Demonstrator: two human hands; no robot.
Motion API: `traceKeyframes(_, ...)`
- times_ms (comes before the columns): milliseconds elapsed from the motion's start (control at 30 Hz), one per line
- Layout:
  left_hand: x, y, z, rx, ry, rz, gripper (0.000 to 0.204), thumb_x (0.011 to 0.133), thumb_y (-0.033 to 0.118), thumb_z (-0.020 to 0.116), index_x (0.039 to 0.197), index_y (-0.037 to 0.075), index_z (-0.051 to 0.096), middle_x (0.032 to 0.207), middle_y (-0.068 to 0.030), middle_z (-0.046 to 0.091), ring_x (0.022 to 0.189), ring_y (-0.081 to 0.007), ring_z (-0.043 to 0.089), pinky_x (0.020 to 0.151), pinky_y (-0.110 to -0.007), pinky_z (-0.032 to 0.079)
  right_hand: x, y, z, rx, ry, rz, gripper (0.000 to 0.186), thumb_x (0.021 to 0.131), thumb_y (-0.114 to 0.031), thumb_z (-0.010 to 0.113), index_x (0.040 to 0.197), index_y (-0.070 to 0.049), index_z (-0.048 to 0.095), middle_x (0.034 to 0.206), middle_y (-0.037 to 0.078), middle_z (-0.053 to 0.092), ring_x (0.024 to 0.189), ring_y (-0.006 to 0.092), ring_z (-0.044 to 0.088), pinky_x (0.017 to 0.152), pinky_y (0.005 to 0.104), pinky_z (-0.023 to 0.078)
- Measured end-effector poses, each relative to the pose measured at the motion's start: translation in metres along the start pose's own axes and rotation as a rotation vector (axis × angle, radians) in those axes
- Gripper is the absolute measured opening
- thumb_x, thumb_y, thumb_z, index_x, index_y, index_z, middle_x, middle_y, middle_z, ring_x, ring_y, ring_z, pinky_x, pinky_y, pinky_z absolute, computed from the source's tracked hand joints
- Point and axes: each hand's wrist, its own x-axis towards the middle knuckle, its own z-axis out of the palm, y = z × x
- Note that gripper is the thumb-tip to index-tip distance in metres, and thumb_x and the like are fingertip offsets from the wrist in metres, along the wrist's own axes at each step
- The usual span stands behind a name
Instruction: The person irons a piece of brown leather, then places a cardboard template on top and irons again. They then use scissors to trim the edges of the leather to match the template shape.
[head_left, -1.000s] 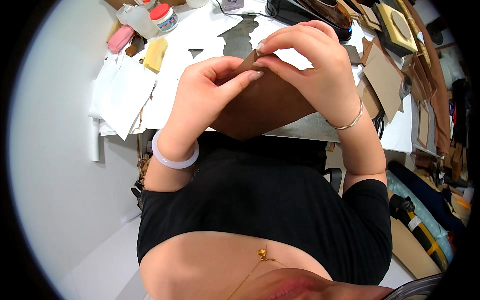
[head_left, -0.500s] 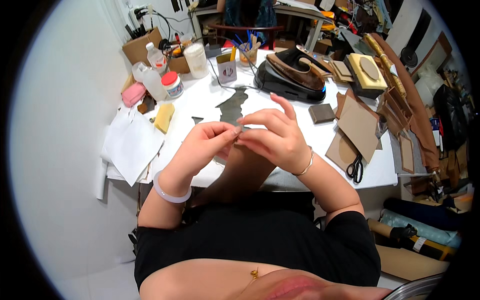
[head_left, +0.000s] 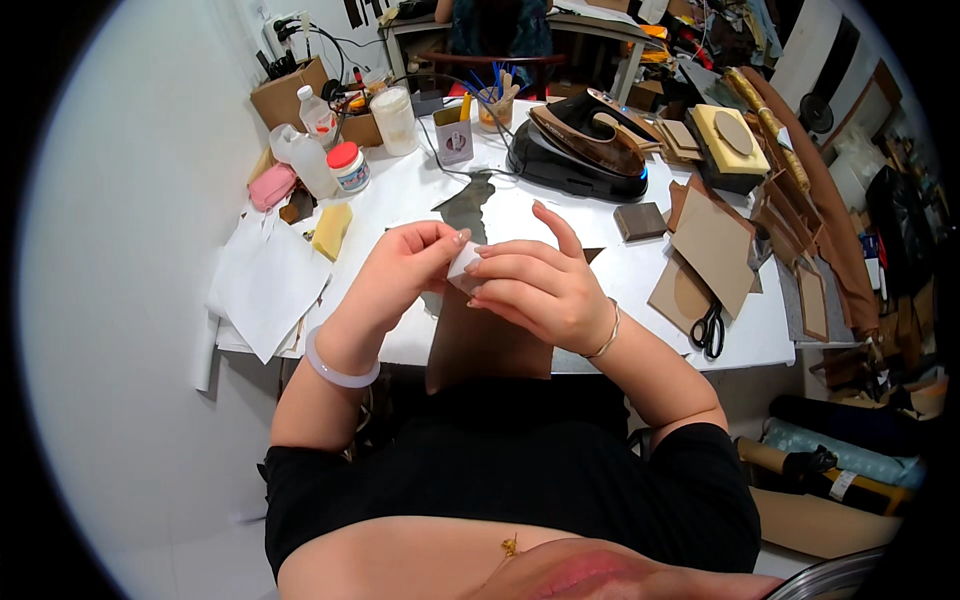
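Observation:
My left hand (head_left: 400,268) is closed in a pinch at a small white flap (head_left: 464,266), with thumb and forefinger at its upper edge. From the other side, my right hand (head_left: 545,288) presses its fingers on the same flap, its forefinger raised. A brown leather-like sheet (head_left: 490,345) hangs below both hands, its lower end over the table's front edge. Whether the flap is part of that sheet, I cannot tell. Behind the hands, a ragged dark grey scrap (head_left: 466,205) lies on the white tabletop (head_left: 400,205).
An iron (head_left: 585,150) rests on its base at the back. Scissors (head_left: 708,332) lie beside brown boards (head_left: 715,250) on the right. Bottles (head_left: 312,165), a red-lidded jar (head_left: 348,168), a yellow sponge (head_left: 332,232) and white papers (head_left: 268,285) line the left. A person (head_left: 500,30) sits beyond.
The white flap has come into view between my fingers. My hands are tilted differently, and the brown sheet now hangs straighter beneath them.

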Motion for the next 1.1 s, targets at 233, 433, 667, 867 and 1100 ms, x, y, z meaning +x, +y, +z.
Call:
traceKeyframes(233, 0.003, -0.007, -0.004, 0.048, 0.106, 0.066, 0.026, 0.105, 0.033, 0.062, 0.093, 0.011, 0.066, 0.069, 0.0077, 0.056, 0.058, -0.0026, 0.045, 0.052, -0.021, 0.032, -0.01, -0.009, 0.005, 0.034, -0.019, 0.004, 0.017, 0.084, -0.017, 0.083, 0.093, -0.014, 0.069, 0.103, 0.0, 0.074, 0.1, 0.0177, 0.073, 0.117, 0.0528, 0.038)
traceKeyframes(433, 0.001, -0.008, -0.003, -0.081, 0.153, 0.06, 0.028, 0.106, 0.03, 0.061, 0.103, 0.003, 0.067, 0.088, -0.0007, 0.067, 0.076, -0.0064, 0.058, 0.066, -0.023, 0.046, -0.021, -0.018, 0.009, 0.069, -0.029, 0.03, 0.02, 0.082, -0.017, 0.085, 0.093, -0.015, 0.07, 0.102, -0.001, 0.076, 0.1, 0.0178, 0.073, 0.117, 0.0501, 0.04)
traceKeyframes(667, 0.005, -0.009, -0.008, -0.186, 0.221, 0.062, 0.028, 0.106, 0.023, 0.058, 0.11, -0.004, 0.067, 0.104, -0.0081, 0.072, 0.092, -0.0121, 0.066, 0.082, -0.026, 0.053, -0.035, -0.023, 0.011, 0.145, -0.058, 0.097, 0.018, 0.081, -0.018, 0.085, 0.092, -0.014, 0.071, 0.101, -0.001, 0.077, 0.103, 0.0183, 0.073, 0.119, 0.0486, 0.036)
traceKeyframes(867, 0.016, -0.015, -0.02, -0.269, 0.263, 0.095, 0.028, 0.107, 0.019, 0.058, 0.111, -0.008, 0.064, 0.105, -0.0101, 0.072, 0.094, -0.0138, 0.067, 0.085, -0.028, 0.055, -0.046, -0.025, 0.014, 0.202, -0.062, 0.155, 0.018, 0.081, -0.018, 0.086, 0.091, -0.013, 0.071, 0.099, 0.0, 0.077, 0.102, 0.0193, 0.074, 0.118, 0.05, 0.036)
traceKeyframes(1100, 0.025, -0.018, -0.023, -0.351, 0.344, 0.116, 0.026, 0.107, 0.016, 0.055, 0.114, -0.007, 0.063, 0.111, -0.012, 0.071, 0.098, -0.0155, 0.068, 0.087, -0.029, 0.056, -0.06, -0.025, 0.013, 0.238, -0.079, 0.209, 0.018, 0.083, -0.017, 0.085, 0.092, -0.013, 0.07, 0.1, 0.0, 0.077, 0.101, 0.0186, 0.074, 0.114, 0.0495, 0.04)
